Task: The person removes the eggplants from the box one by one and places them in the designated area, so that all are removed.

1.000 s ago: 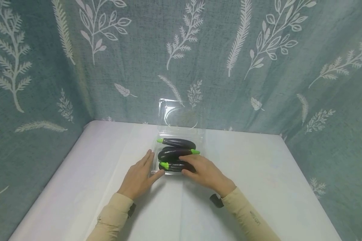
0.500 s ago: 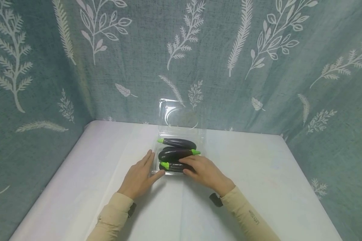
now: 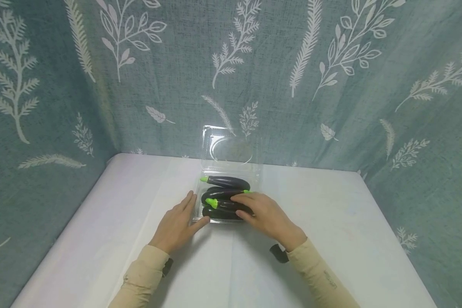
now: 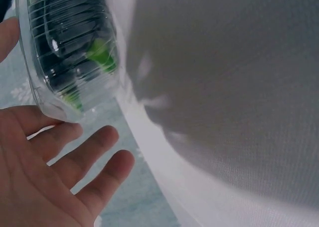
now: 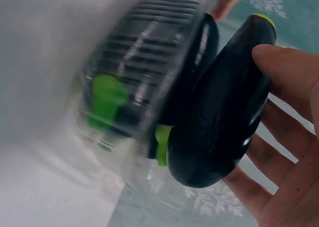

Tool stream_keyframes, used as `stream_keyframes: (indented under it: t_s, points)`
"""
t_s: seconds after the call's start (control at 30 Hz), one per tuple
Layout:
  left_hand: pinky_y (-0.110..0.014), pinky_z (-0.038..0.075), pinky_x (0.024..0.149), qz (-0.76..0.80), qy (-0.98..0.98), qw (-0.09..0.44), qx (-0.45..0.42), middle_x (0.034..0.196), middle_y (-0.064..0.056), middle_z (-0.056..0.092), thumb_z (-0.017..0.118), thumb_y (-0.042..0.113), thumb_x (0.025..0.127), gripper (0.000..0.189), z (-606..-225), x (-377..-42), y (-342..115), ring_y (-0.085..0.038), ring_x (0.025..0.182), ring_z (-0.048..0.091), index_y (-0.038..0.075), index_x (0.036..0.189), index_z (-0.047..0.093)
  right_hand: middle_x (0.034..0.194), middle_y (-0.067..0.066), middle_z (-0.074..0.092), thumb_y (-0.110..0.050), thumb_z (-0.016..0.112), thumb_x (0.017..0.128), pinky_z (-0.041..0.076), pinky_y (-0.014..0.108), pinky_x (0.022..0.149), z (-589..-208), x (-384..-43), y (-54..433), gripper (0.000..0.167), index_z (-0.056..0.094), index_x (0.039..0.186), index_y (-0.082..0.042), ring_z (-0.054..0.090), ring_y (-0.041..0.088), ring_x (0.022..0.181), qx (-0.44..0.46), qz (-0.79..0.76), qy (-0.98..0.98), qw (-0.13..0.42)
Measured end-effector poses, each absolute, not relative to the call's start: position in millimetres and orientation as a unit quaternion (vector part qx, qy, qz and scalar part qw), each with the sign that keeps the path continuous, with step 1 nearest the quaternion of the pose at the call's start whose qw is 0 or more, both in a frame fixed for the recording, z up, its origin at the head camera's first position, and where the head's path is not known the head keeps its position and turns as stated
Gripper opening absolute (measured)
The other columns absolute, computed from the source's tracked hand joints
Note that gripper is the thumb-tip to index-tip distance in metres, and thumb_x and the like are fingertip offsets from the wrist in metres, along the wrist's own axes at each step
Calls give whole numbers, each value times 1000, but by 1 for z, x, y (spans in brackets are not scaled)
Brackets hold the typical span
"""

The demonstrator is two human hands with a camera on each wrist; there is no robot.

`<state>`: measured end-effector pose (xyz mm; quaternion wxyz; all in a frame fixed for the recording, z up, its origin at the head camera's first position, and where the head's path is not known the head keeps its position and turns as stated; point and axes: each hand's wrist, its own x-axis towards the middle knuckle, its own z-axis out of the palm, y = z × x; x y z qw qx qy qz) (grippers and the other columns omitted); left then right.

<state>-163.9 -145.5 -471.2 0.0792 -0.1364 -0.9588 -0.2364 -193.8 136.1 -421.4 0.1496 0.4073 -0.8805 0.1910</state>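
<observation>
A clear plastic clamshell box stands on the white table with several dark eggplants lying crosswise in it. My right hand grips one eggplant by its right end, thumb on the near side and fingers over the far side. Its green stem points left. In the right wrist view this held eggplant sits above the box rim, over the others. Fingers of my left hand are extended along the box's left wall, with the thumb at the front left corner. In the left wrist view a fingertip touches the box corner.
The box's clear lid is hinged up at the back, near the leaf-patterned curtain behind the table. White cloth covers the table on both sides of the box.
My right hand has lifted the front eggplant up and slightly away, showing another dark eggplant under it. The left hand stays in place beside the box.
</observation>
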Motion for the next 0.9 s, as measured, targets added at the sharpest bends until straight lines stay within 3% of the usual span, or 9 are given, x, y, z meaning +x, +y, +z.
stream_keyframes:
  t_s: [0.3,0.9]
  points:
    - [-56,41,109,-230,-960,80,-140,160,-22,33,58,60,97,90,-471,-164,-146,-44,136,46,-7,153,37,125,5,69,-18,77,92,52,38,100,-412,-196,153,42,67,132,-10,65,22,116,402,233,-860,209]
    - [-59,44,105,-213,-962,111,-133,157,-23,39,62,64,93,93,-470,-164,-141,-44,136,47,-7,150,42,126,5,69,-11,79,89,55,40,93,-397,-214,195,40,68,128,-7,64,24,115,366,246,-867,231]
